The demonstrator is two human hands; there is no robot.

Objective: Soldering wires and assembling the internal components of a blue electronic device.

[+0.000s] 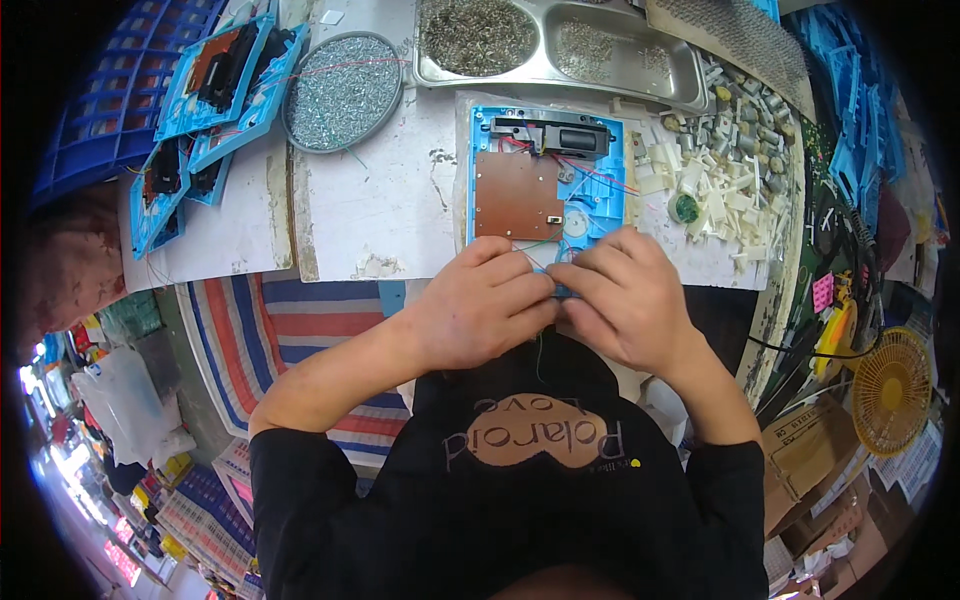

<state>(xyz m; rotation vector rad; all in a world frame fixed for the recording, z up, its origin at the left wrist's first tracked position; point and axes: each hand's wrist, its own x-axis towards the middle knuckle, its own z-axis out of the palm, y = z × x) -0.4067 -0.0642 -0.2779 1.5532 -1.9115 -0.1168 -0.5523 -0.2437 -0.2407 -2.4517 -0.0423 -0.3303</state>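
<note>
A light-blue plastic housing lies open at the bench's near edge. Inside it are a brown circuit board, a black battery box or motor unit and thin red, green and blue wires. My left hand and my right hand meet at the housing's near edge. Fingertips of both are pinched together around the thin wires there. A fine green wire hangs below the left fingers. What exactly sits between the right fingers is hidden.
A round tray of small screws stands left of the housing. Behind it is a steel two-part tray with small metal parts. White plastic pieces and small motors are heaped on the right. More blue housings stack at far left, beside a person's arm.
</note>
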